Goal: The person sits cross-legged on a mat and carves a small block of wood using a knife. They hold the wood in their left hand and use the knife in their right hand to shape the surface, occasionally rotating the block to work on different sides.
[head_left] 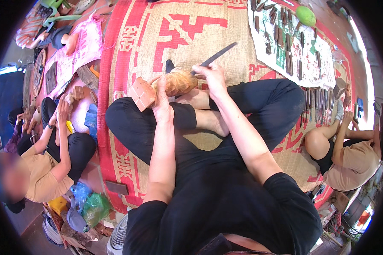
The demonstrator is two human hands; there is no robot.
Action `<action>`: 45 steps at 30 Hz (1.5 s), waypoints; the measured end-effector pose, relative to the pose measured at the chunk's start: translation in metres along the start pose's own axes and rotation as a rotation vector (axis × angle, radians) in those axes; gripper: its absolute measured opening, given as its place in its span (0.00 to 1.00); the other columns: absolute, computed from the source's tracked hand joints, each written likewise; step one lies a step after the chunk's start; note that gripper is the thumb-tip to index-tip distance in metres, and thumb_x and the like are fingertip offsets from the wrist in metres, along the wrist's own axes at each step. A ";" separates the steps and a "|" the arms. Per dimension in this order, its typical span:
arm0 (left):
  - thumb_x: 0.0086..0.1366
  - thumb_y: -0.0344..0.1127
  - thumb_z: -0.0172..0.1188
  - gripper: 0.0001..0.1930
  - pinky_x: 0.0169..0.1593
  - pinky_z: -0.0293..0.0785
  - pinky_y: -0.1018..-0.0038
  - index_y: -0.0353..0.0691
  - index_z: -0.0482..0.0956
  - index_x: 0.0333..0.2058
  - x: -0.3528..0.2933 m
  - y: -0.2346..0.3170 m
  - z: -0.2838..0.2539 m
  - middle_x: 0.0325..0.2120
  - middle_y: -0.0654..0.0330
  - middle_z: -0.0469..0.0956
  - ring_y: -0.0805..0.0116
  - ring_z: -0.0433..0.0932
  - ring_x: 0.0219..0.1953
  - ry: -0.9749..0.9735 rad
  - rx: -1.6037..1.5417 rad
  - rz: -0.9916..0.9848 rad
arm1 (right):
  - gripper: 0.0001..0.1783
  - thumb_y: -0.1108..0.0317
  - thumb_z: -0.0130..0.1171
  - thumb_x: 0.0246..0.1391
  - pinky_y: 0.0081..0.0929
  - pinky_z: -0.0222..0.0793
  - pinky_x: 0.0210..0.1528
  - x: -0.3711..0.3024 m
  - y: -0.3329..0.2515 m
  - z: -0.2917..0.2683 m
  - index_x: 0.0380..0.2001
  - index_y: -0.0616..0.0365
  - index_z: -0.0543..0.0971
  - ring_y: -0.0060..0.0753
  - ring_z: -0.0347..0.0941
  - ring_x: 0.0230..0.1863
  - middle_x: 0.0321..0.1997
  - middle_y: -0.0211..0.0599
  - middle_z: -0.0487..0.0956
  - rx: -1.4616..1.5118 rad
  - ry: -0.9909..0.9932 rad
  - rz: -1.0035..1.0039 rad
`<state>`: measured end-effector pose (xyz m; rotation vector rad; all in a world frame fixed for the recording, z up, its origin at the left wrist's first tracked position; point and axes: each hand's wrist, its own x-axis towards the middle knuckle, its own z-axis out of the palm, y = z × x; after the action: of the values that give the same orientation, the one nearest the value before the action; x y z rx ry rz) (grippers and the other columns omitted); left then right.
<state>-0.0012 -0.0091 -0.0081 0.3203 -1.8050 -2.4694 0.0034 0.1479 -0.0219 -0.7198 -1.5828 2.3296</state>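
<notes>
I sit cross-legged with a carved wooden piece (179, 82) across my lap, near my bare feet. Its square base, scored with crossing lines, faces left, and the rounded carved part points right. My left hand (162, 101) is closed around the piece just beside the base. In my right hand (212, 79) is a long flat dark file (221, 54), its far end pointing up and to the right. The file's near end lies at the right end of the carving; whether it touches the wood I cannot tell.
A red-patterned straw mat (134, 55) lies beneath me. Several carving chisels (287, 40) rest on a white cloth (259, 46) at far right, with more chisels (319, 102) lined below it. A green round fruit (305, 16) lies beyond. People sit working on both sides.
</notes>
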 end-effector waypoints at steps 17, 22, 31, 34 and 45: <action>0.56 0.37 0.64 0.20 0.47 0.67 0.73 0.38 0.68 0.44 -0.005 0.006 0.008 0.39 0.62 0.69 0.72 0.68 0.42 -0.052 0.172 0.067 | 0.07 0.71 0.62 0.43 0.20 0.66 0.19 0.005 0.013 -0.004 0.25 0.62 0.75 0.22 0.72 0.21 0.23 0.34 0.77 -0.093 -0.068 0.149; 0.56 0.39 0.65 0.21 0.48 0.67 0.72 0.38 0.69 0.44 -0.004 0.006 0.009 0.39 0.62 0.70 0.71 0.68 0.42 -0.085 0.224 0.069 | 0.06 0.72 0.60 0.45 0.20 0.67 0.19 0.012 0.011 -0.010 0.25 0.61 0.73 0.23 0.74 0.21 0.23 0.35 0.78 0.120 0.009 0.195; 0.55 0.38 0.66 0.19 0.48 0.67 0.74 0.39 0.72 0.42 -0.005 0.008 0.012 0.38 0.62 0.72 0.73 0.70 0.42 -0.103 0.233 0.111 | 0.06 0.72 0.62 0.43 0.18 0.69 0.24 0.016 0.007 -0.003 0.26 0.62 0.75 0.24 0.74 0.22 0.24 0.36 0.78 -0.046 -0.102 0.151; 0.54 0.39 0.67 0.20 0.48 0.67 0.73 0.39 0.71 0.42 -0.005 0.013 0.010 0.38 0.62 0.72 0.72 0.70 0.42 -0.115 0.274 0.107 | 0.06 0.72 0.61 0.44 0.18 0.67 0.21 0.031 0.010 -0.013 0.26 0.62 0.76 0.24 0.74 0.20 0.22 0.36 0.78 -0.039 -0.033 0.128; 0.54 0.35 0.66 0.21 0.48 0.66 0.73 0.40 0.70 0.44 -0.003 0.009 0.009 0.40 0.63 0.68 0.73 0.67 0.44 -0.169 0.309 0.196 | 0.06 0.73 0.62 0.41 0.21 0.68 0.25 0.035 0.003 -0.009 0.24 0.63 0.76 0.24 0.74 0.23 0.22 0.36 0.78 -0.064 -0.046 0.155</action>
<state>-0.0007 -0.0033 0.0029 -0.0532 -2.1707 -2.1426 -0.0216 0.1695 -0.0363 -0.8364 -1.6843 2.4291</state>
